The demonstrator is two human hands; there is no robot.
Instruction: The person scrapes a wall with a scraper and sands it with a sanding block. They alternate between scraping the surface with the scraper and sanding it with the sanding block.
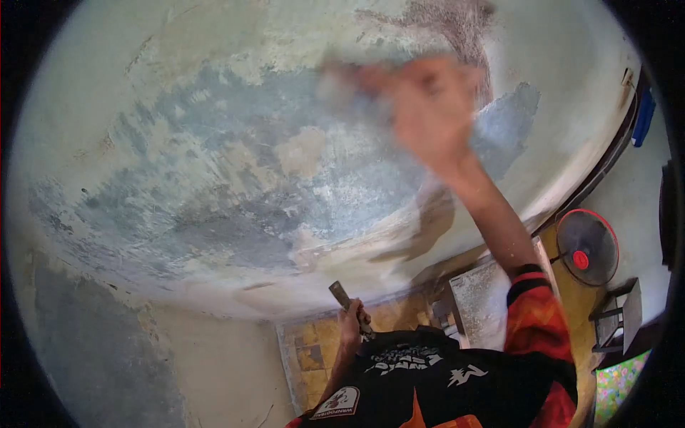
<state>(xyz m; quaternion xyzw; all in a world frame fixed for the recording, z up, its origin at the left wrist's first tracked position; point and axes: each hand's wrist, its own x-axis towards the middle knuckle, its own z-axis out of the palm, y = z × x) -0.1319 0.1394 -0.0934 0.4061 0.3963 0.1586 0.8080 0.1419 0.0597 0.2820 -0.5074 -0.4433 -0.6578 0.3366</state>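
**Right hand [434, 107] up at a patchy wall [307, 153], left hand [351, 321] down low with a tool [340, 294]**

So the right hand is way up in front of the wall, wrist bent a bit, fingers toward the left of the view. It's a motion-blurred mess, so I can't tell if the fingers are spread or pinched. There's a pale smear at the fingertips, and I can't make out what it is or whether anything touches the wall. The forearm slants up and left out of a red-orange sleeve [539, 321].

Left hand is low, close to the black shirt [417, 364], fingers wrapped around the tool. The tool's long axis is on a slant, with the blunt end sticking out up and to the left, and the other end running down-right toward the shirt. Can't really see what's on that lower end.

The right hand and forearm block part of the wall, which is all blue-grey patches and scuffed pale paint. A shadow [437, 217] falls just below them. Further out: yellowish tiled floor [312, 357], a worn pale slab [485, 299], a red-rimmed fan [587, 247], a dark stool [619, 317] and some flowery fabric [619, 385] lower right.
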